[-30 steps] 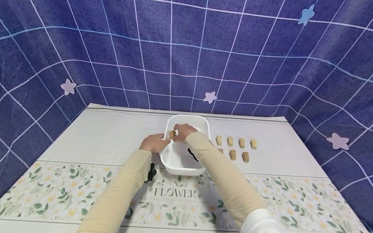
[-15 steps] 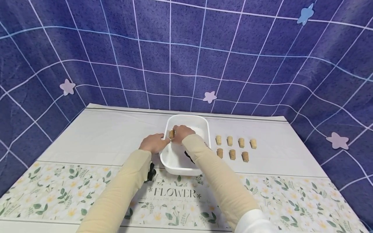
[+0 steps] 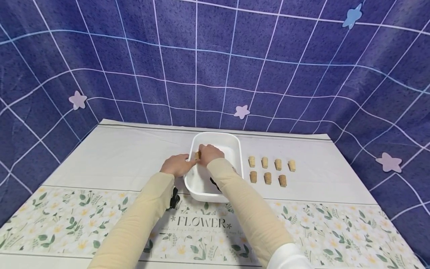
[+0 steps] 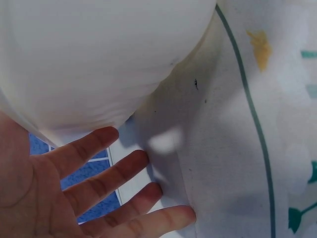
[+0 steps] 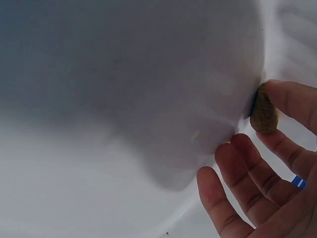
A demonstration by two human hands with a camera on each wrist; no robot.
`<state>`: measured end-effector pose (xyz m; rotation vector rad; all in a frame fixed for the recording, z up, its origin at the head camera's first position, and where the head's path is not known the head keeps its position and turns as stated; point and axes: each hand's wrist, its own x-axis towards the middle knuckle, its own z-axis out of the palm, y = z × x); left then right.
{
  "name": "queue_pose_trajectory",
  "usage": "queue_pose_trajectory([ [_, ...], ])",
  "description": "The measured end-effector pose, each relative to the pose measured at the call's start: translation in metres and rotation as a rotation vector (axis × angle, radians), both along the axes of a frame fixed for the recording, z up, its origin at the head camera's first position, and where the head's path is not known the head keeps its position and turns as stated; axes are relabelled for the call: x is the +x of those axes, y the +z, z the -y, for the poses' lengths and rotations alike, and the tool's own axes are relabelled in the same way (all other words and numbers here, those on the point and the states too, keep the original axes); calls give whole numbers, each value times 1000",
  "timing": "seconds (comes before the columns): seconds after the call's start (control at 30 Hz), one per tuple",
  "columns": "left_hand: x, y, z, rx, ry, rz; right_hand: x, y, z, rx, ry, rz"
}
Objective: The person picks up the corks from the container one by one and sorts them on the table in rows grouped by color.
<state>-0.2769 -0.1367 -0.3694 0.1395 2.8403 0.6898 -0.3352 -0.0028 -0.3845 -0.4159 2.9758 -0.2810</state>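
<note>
A white plastic basin (image 3: 208, 197) stands on the table. My left hand (image 3: 175, 165) holds its left rim, thumb over the edge and inside. In the left wrist view the other fingers (image 4: 106, 181) are nearly straight and spread along the basin's outer wall; the thumb is hidden. My right hand (image 3: 209, 154) reaches inside and pinches a brown cork (image 5: 264, 113) between thumb and index finger against the left wall, near the left thumb. A dark edge shows on the cork's wall side. The other right fingers (image 5: 210, 193) are slightly bent, their tips by the wall.
Right of the basin, several corks stand apart in two rows: a paler back row (image 3: 278, 164) and a browner front row (image 3: 267, 178). A floral printed band (image 3: 134, 228) crosses the table front. A blue grid-patterned curtain (image 3: 215, 67) encloses the back and sides.
My right hand has shifted slightly left, pressing in closer to the basin's left wall with the cork. The left hand and the basin have stayed put.
</note>
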Motion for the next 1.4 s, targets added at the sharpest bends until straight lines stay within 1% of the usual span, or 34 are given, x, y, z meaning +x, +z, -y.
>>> queue_pose_trajectory([
  [0.13,-1,0,-1,-17,-6,3,3,8,-4,-31,-12,28],
  [0.27,-1,0,-2,-28,-1,14,8,22,-10,-60,-10,31],
  [0.57,-3,0,-2,-19,5,39,14,55,-30,-81,17,-28],
  [0.73,-4,-2,-1,-4,21,47,16,67,-45,-81,34,-82],
  [0.93,-4,-2,-1,14,35,49,21,83,-63,-103,33,-104],
  [1.17,-4,-2,-2,13,33,50,26,94,-79,-103,44,-106],
  [1.4,-3,-1,-1,27,40,51,28,99,-95,-94,58,-96],
])
